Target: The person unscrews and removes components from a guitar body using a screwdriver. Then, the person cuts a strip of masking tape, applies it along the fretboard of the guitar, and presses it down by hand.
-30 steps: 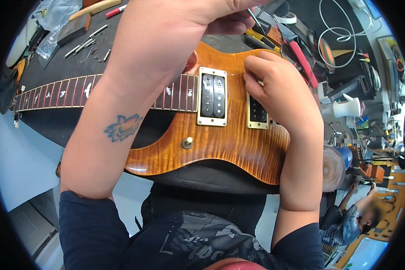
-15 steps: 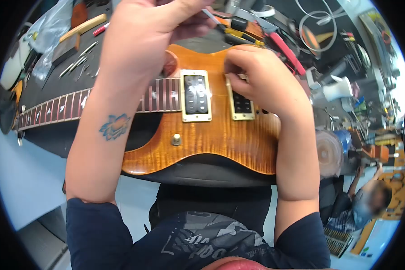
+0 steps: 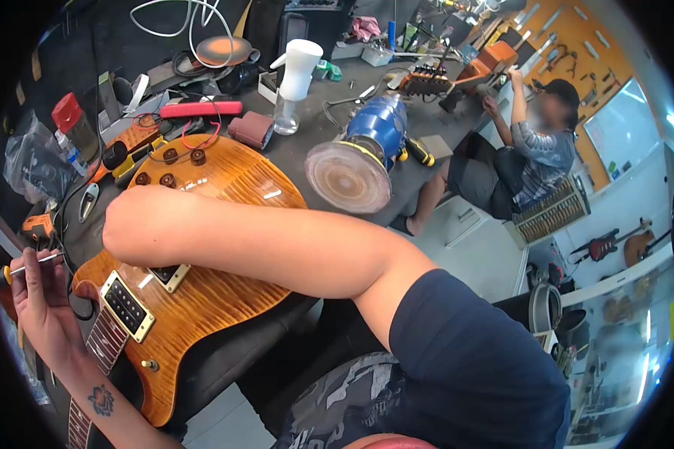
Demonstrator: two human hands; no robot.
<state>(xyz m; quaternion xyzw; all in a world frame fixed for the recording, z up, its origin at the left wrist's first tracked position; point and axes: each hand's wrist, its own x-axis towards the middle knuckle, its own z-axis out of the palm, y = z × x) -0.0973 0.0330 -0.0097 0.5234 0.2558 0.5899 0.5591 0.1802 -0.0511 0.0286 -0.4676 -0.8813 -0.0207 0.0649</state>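
The view has swung hard since a second ago: the head has turned to the right, so the guitar (image 3: 202,247), which filled the middle of the frame, now lies at 8 o'clock, and the far side of the workshop fills the 1 to 3 o'clock part.

The hands have barely shifted relative to the guitar. The left hand (image 3: 41,303) at 9 o'clock is still closed around a thin screwdriver (image 3: 26,266), held up off the body beside the neck pickup (image 3: 127,305). The right hand (image 3: 131,224) still rests on the top at the bridge pickup (image 3: 168,275), curled narrow; whether its fingers pinch anything I cannot tell.

So the work looks paused rather than advanced: the gaze has left the pickup, and the driver's tip is not on a screw.

Beyond the guitar on the surface stand a blue sander (image 3: 367,150) and a white bottle (image 3: 296,75). A seated person (image 3: 524,150) works at 1 o'clock.
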